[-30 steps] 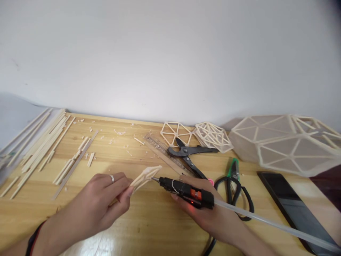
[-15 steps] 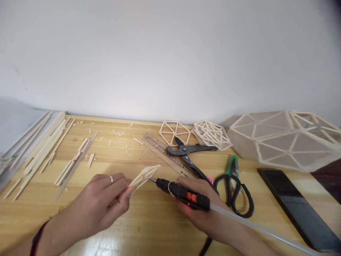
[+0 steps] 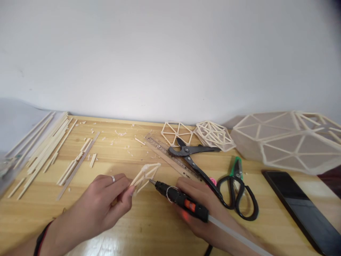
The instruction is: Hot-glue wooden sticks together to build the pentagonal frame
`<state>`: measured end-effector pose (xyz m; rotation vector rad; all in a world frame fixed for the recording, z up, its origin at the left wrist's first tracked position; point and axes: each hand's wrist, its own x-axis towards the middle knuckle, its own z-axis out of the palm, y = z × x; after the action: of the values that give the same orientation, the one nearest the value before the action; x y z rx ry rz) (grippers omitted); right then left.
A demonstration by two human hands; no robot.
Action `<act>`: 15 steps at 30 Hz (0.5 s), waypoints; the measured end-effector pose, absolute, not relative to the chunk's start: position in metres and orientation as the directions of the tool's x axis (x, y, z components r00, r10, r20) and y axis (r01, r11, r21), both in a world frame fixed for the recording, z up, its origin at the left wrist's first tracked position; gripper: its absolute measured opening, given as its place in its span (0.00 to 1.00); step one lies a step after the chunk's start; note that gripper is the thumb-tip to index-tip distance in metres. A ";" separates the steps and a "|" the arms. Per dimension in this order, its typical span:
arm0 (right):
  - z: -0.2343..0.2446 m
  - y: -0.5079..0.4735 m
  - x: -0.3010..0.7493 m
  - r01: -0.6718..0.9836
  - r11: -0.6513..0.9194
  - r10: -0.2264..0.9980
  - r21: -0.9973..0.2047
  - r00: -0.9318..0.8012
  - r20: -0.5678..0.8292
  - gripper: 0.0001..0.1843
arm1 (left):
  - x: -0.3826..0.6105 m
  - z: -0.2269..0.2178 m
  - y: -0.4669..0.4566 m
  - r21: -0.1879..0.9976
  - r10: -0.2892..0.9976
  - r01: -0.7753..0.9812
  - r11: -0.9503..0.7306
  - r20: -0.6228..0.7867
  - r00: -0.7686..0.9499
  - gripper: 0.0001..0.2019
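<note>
Pinched between the thumb and fingers of my left hand [image 3: 112, 199] is a small wooden stick frame [image 3: 145, 174], its joints covered in whitish glue. My right hand [image 3: 198, 202] is wrapped round a black hot glue gun [image 3: 183, 201] with an orange switch and a glowing red light. A long translucent glue stick [image 3: 237, 234] runs out of its back end. The metal nozzle points left, close to the frame's right side; whether they touch I cannot tell. Part of the frame is hidden behind my left fingers.
Wooden sticks [image 3: 49, 145] and shorter cut pieces [image 3: 70, 167] lie on the left. Beyond my right hand are pliers [image 3: 186, 151], a ruler [image 3: 170, 160], scissors [image 3: 237, 192] and a phone [image 3: 301, 209]. A hexagonal stick frame [image 3: 177, 134], stacked frames [image 3: 214, 135] and a large covered structure [image 3: 290, 138] stand behind.
The stick frame has turned in my left hand, so its open side shows more. The glue gun has tilted more steeply, its back end dropping slightly. The whole view has shifted a little.
</note>
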<state>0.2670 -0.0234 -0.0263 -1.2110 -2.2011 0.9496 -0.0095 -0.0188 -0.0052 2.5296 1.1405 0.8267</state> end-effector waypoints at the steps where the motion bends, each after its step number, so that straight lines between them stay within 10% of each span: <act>1: -0.027 -0.024 0.267 0.557 0.370 0.862 -0.743 -0.505 0.051 0.12 | -0.010 -0.005 -0.019 0.433 0.748 0.610 -0.663 0.396 0.533 0.12; 15: -0.026 -0.022 0.267 0.527 0.391 0.854 -0.755 -0.513 0.084 0.13 | -0.010 -0.006 -0.019 0.414 0.742 0.617 -0.669 0.409 0.530 0.13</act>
<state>0.2674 -0.0222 -0.0257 -1.1836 -2.1894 0.9414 -0.0102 -0.0192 -0.0064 2.5505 1.1510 0.8388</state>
